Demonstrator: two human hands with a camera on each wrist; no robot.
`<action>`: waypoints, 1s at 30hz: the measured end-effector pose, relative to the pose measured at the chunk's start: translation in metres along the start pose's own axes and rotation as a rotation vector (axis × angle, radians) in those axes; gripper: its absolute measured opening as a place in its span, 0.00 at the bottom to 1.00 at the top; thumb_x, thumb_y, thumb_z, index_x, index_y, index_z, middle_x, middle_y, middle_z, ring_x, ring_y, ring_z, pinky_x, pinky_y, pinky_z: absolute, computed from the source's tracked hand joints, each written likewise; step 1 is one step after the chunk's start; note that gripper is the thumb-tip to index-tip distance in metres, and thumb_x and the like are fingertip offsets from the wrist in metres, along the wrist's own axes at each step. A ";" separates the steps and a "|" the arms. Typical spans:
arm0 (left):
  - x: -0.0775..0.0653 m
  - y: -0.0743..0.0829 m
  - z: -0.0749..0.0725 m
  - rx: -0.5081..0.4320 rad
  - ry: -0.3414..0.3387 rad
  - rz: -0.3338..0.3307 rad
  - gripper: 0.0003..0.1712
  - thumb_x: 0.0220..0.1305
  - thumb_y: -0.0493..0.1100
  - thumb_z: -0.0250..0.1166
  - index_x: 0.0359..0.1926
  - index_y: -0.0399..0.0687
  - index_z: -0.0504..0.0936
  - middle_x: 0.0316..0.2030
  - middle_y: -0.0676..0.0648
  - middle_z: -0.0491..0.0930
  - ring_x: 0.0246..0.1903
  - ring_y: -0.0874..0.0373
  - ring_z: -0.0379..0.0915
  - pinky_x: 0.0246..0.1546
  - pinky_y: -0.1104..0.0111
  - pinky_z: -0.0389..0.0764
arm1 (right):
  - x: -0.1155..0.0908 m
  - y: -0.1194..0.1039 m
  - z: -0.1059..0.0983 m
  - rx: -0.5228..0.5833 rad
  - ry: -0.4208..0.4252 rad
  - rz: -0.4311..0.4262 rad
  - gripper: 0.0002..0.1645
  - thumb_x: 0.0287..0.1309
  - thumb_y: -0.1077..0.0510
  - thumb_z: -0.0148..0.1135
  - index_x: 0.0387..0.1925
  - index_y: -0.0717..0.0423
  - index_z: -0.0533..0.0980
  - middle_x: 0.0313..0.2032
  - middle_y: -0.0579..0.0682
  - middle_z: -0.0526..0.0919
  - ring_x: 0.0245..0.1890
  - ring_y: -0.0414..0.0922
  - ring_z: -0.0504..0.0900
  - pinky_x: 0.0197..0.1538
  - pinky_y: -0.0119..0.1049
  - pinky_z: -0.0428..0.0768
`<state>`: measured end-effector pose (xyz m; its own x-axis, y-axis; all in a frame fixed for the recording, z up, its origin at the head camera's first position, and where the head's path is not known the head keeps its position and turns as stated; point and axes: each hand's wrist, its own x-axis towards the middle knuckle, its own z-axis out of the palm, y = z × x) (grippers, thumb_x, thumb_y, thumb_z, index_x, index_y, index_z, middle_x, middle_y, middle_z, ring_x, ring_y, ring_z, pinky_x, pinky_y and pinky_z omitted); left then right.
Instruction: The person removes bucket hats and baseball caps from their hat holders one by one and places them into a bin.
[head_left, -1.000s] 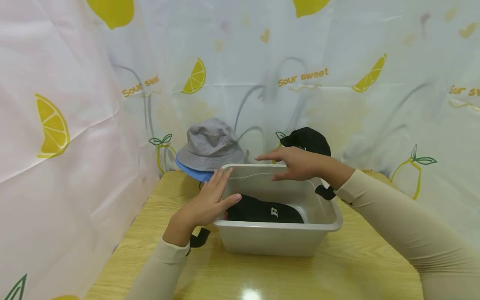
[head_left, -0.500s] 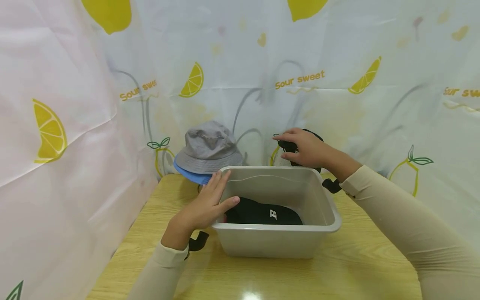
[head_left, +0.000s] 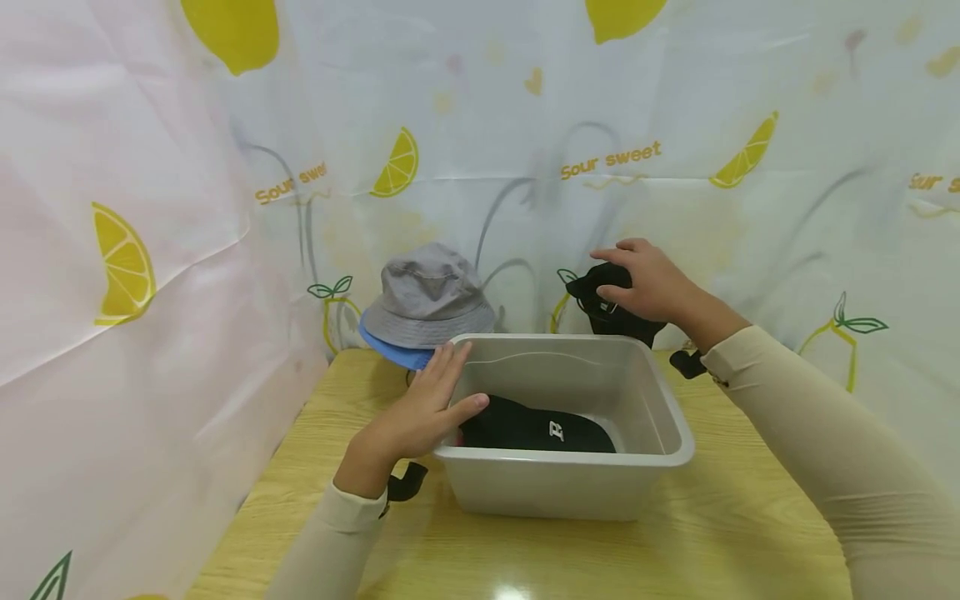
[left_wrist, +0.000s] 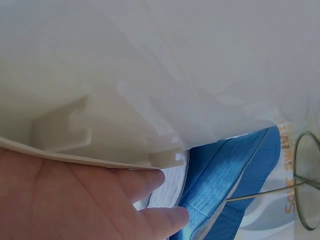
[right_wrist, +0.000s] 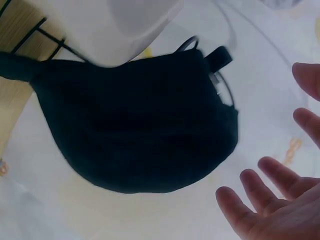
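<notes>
"Black cap (right_wrist: 140, 125), where are you? I can't see it well."

"Look behind the tub (head_left: 551, 487), over on the right. The right hand (head_left: 648, 279) is up there by it."

"Does the hand have it?"

"I don't think so. Its fingers are spread wide, and in the right wrist view I see a gap between them and the cap."

"What could go wrong?"

"I think the fingertips could bump the cap and knock it over. Thin dark bars (right_wrist: 51, 36) show beside it, too. I can't tell if it sits on them. If it does, it might catch when pulled."

"And the left hand (head_left: 416, 408)?"

"It rests on the tub's left edge. The fingers are straight, and the thumb pokes in over the side. If it leans too hard there, the tub might tip or slide on the table (head_left: 738, 508)."

"What's in the tub?"

"Another cap (head_left: 510, 423), black, with a white letter (head_left: 556, 431) on it. A bit of pink peeks out near the thumb, too small to name."

"Any more hats?"

"Yes! A grey hat (head_left: 431, 296) sits over a blue hat (left_wrist: 220, 172), behind the tub's left corner. The left fingers are close, so a push might shove them back."
</notes>
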<state>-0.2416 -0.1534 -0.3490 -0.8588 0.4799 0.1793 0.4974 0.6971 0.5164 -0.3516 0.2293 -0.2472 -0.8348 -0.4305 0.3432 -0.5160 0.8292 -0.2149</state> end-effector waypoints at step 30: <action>0.001 -0.001 -0.001 -0.018 -0.007 0.008 0.50 0.75 0.73 0.48 0.85 0.62 0.39 0.84 0.42 0.34 0.83 0.41 0.25 0.76 0.34 0.36 | 0.000 0.051 0.020 0.168 -0.049 0.214 0.52 0.69 0.34 0.60 0.83 0.50 0.52 0.77 0.72 0.54 0.78 0.69 0.51 0.72 0.73 0.56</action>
<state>-0.2436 -0.1541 -0.3485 -0.8537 0.4896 0.1775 0.5021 0.6833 0.5301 -0.3817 0.2641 -0.2767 -0.9345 -0.2717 0.2301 -0.3479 0.8340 -0.4283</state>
